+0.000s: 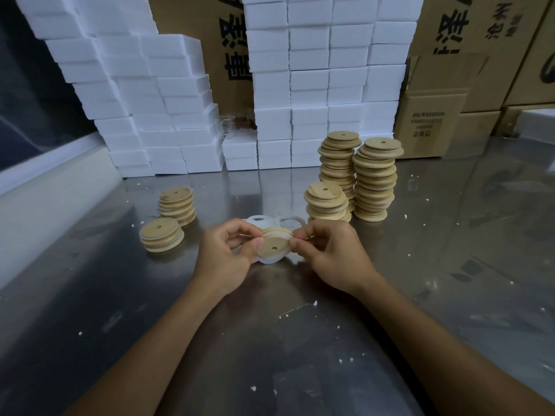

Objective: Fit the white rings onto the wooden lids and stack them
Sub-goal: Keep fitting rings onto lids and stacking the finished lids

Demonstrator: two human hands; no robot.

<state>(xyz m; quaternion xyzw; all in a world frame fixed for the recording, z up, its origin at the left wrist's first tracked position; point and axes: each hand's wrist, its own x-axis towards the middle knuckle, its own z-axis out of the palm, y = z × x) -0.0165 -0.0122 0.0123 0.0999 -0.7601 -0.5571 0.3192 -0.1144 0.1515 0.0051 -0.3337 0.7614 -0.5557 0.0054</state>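
You pinch one wooden lid (274, 246) between your left hand (228, 253) and right hand (330, 253), fingertips curled tight on its rim, working a white ring (277, 234) around it just above the steel table (270, 340). Left of that lid, two short ringed stacks (168, 217) look done. To its right, three taller bare stacks (357, 178) remain, so most work seems ahead. Loose rings (289, 222) lie just behind the lid.
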